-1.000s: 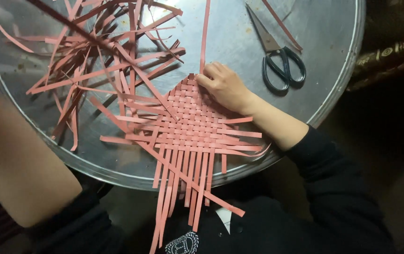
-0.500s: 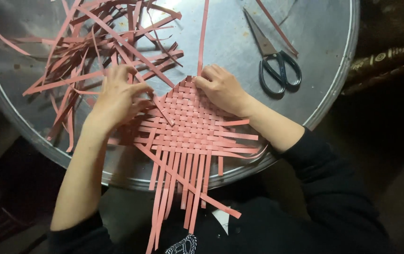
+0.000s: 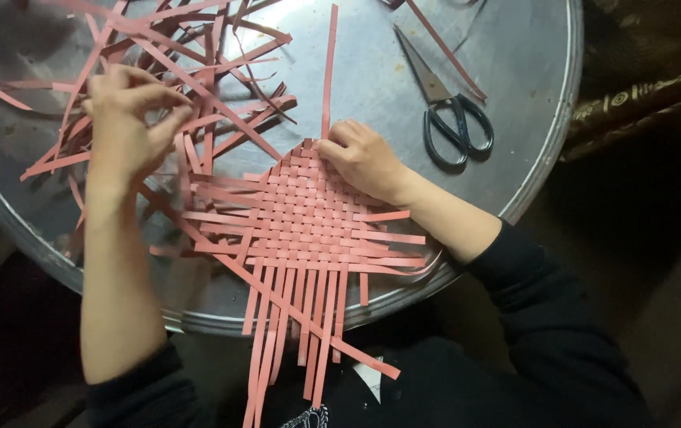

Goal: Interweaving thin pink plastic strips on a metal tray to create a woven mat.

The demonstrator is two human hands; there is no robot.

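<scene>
A round metal worktop (image 3: 515, 95) with a raised rim fills most of the view, its dull grey surface scuffed and catching soft, diffuse light from above. To the right of it lies dark fabric with a pale patterned band (image 3: 641, 91), running at a slant just beside the rim. Below and around the worktop the floor (image 3: 673, 317) is dim, brownish and mostly in shadow.

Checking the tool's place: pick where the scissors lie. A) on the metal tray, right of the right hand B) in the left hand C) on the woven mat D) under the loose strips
A: the scissors lie bare on the metal tray, apart from the right hand on the woven mat.
</scene>
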